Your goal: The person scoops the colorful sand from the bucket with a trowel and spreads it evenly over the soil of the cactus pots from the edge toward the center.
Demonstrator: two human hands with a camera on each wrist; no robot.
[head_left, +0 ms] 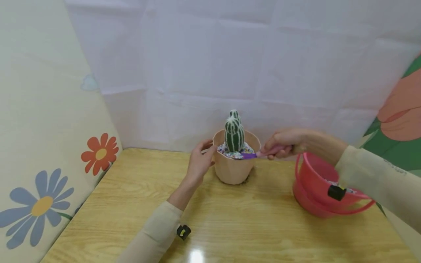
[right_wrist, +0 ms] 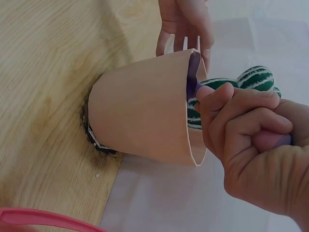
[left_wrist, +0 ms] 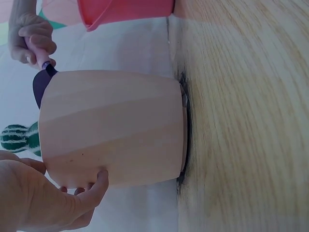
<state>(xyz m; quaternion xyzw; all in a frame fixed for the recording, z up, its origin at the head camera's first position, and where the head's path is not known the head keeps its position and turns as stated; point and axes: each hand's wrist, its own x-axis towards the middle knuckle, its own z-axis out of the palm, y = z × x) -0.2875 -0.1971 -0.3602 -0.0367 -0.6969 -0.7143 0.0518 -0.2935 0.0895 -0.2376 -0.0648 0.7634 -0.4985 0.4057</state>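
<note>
A green, white-striped cactus (head_left: 234, 138) stands upright in a peach-coloured flower pot (head_left: 231, 172), with multicoloured granules (head_left: 222, 148) around its base. My left hand (head_left: 199, 160) rests against the pot's left side, fingers and thumb touching its wall near the rim. My right hand (head_left: 285, 142) grips the pink handle of a small shovel (right_wrist: 273, 140). Its purple blade (head_left: 249, 156) reaches over the pot's right rim onto the granules. The right wrist view shows the blade just inside the pot's mouth; the rim hides part of it.
A red bucket (head_left: 309, 193) with its handle hanging down stands on the wooden table (head_left: 263, 226), right of the pot and below my right forearm. Some granules show inside it. A white cloth (head_left: 184, 65) hangs behind; flower-printed panels (head_left: 42, 120) flank the table.
</note>
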